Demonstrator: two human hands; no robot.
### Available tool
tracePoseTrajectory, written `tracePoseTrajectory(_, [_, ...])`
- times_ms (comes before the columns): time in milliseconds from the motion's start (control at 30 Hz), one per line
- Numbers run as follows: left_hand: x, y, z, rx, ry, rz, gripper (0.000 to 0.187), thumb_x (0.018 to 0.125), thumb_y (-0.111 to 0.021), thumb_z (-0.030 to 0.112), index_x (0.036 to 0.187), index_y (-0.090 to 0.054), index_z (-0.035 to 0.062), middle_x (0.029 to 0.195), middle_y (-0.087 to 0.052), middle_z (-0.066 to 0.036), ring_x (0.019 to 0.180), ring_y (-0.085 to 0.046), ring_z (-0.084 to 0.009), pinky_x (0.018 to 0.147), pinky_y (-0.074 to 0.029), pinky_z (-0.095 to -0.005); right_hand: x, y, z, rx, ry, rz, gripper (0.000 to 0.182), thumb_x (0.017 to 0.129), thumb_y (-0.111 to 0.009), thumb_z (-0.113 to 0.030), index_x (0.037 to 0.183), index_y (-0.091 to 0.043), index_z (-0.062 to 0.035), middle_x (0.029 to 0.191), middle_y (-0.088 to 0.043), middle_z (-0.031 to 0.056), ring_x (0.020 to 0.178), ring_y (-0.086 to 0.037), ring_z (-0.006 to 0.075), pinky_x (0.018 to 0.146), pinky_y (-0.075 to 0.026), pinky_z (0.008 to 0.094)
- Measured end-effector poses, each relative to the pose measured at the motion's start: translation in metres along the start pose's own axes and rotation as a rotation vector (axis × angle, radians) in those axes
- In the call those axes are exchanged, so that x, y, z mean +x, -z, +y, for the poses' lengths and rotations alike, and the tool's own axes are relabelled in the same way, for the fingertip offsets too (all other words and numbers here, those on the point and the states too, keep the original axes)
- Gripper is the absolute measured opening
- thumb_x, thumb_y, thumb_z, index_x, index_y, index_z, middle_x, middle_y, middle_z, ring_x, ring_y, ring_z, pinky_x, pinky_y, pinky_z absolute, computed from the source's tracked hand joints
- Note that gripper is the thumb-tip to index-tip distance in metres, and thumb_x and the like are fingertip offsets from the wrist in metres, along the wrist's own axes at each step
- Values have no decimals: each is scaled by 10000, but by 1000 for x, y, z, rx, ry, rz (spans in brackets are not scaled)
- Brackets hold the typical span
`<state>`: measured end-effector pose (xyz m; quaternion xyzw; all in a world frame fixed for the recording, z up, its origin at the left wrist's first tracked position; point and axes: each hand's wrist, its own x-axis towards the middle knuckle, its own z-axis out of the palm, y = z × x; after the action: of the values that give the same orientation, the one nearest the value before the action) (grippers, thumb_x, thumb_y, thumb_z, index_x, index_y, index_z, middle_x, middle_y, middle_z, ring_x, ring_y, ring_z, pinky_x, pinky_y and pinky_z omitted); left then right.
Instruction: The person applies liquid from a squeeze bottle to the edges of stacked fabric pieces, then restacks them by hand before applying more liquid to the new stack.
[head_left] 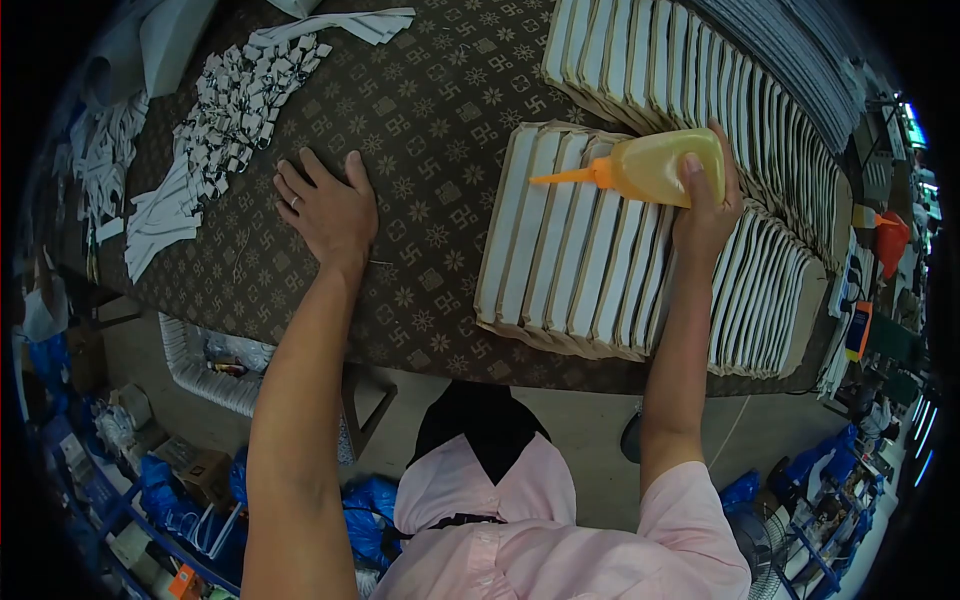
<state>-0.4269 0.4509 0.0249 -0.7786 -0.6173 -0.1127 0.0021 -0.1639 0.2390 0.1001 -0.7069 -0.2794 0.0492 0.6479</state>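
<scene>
My right hand (708,212) grips a squeeze bottle (648,165) of yellowish liquid with a long orange nozzle. The bottle is tipped on its side, its tip pointing left above a row of overlapping white strips (505,240) with brown edges. I cannot see any liquid leaving the tip. My left hand (328,208) rests palm down on the dark patterned tablecloth (420,240), fingers spread, a ring on one finger. Near its fingertips lies a heap of small folded white pieces with dark edges (240,110).
Behind the near row stands a second row of white strips (690,60). Loose white bands (165,220) lie at the table's left. At the right edge are an orange-red object (892,243) and a small orange-and-blue box (858,330). A white basket (205,370) sits below the table.
</scene>
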Motion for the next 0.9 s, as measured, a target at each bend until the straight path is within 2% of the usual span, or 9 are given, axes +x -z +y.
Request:
tracePoseTrajectory(233, [0, 0, 0, -11, 1, -1, 638, 908, -348, 480, 1338, -270, 16, 1384, -230, -241, 1318, -165, -388, 1061, -141, -510, -20, 2, -11, 19, -66, -56, 475, 803, -607, -116, 1250, -487, -6, 1156, -547, 102, 986, -544, 144, 826, -459, 244])
tracePoseTrajectory(433, [-1, 0, 0, -26, -1, 11, 640, 906, -353, 481, 1334, -277, 11, 1380, -236, -245, 1315, -172, -391, 1060, -142, -510, -40, 7, -10, 67, -101, -80, 507, 776, -612, -115, 1248, -480, 19, 1210, -526, 123, 1020, -536, 170, 892, -423, 279])
tracePoseTrajectory(800, [0, -3, -2, -26, -21, 31, 653, 903, -350, 489, 1335, -275, 5, 1377, -236, -256, 1308, -178, -398, 1056, -142, -512, -73, 19, -18, 98, -236, -189, 606, 726, -643, -222, 1246, -474, 39, 1184, -541, 148, 1009, -539, 165, 875, -418, 286])
tracePoseTrajectory(900, [0, -3, -2, -34, -22, 34, 652, 902, -349, 490, 1331, -281, 3, 1376, -239, -259, 1306, -181, -399, 1055, -145, -512, -78, 21, -21, 84, -215, -209, 634, 721, -652, -261, 1248, -470, 41, 1176, -545, 151, 998, -544, 164, 870, -419, 286])
